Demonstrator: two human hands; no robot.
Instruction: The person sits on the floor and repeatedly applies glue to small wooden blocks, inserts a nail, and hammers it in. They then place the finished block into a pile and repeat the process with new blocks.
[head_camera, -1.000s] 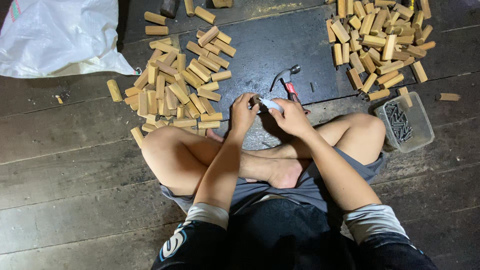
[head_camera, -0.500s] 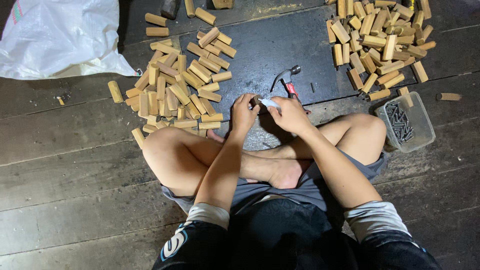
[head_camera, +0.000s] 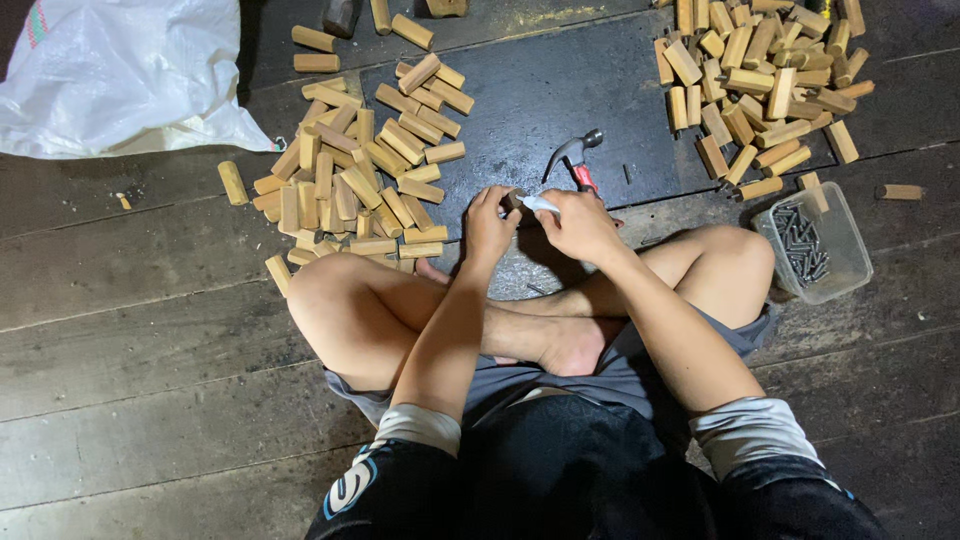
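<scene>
Finds left hand (head_camera: 490, 226) clenched on what looks like a small block (head_camera: 513, 199), low over the near edge of the dark mat (head_camera: 560, 100), just ahead of the crossed legs. Finds right hand (head_camera: 580, 226) closed on a thin pale piece (head_camera: 538, 204) whose tip meets the block; cannot tell what kind of piece. Places both hands touching, knuckle to knuckle.

Compared with a second ago: no shift worth recording. Same grip, same spot, same posture. Judged as fine work on the one block, not a reach or a put-down.

Locates hammer (head_camera: 572, 160) lying free on the mat, just beyond the right hand, untouched.

Count, working outward:
- One hammer.
- One clear tub (head_camera: 838, 262) of dark nails, beside the right knee; nails too many to count.
- Two heaps of blocks: left heap (head_camera: 360, 170) and right heap (head_camera: 760, 80), dozens in each, exact number not readable.
- A few strays on the floor (head_camera: 150, 330), one (head_camera: 900, 191) beyond the tub.
- One white sack (head_camera: 120, 80), far left.
</scene>
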